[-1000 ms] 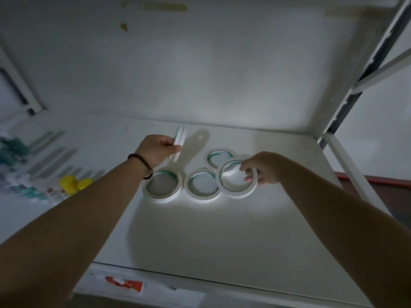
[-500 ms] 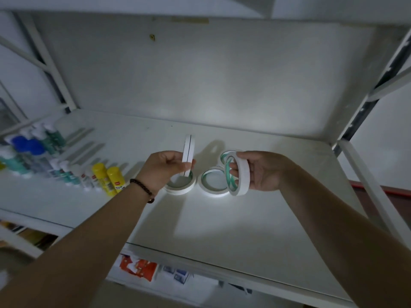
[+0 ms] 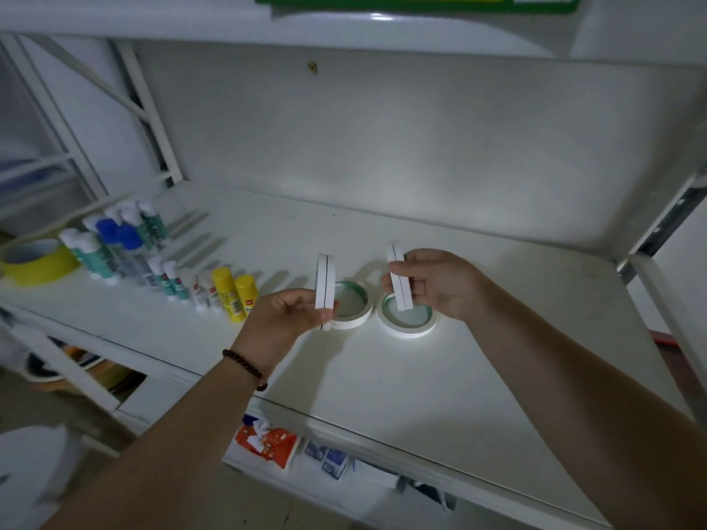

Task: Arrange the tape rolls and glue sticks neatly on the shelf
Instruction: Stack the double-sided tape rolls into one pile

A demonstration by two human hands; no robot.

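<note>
Head view: my left hand [image 3: 285,313] and right hand [image 3: 436,285] each pinched two upright rolls edgewise; either pair [image 3: 324,286] could split above the flat rolls [image 3: 407,319].

The person is reaching both bare forearms forward. The left hand [image 3: 290,315] is pinching closed with thumb and fingers, a dark bead bracelet [image 3: 245,367] on its wrist. The right hand [image 3: 436,283] is gripping likewise, fingers curled, palm facing left.

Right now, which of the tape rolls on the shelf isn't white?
The yellow tape roll at the shelf's far left end, past the glue sticks. The two flat rolls and those in the hands are white.
</note>
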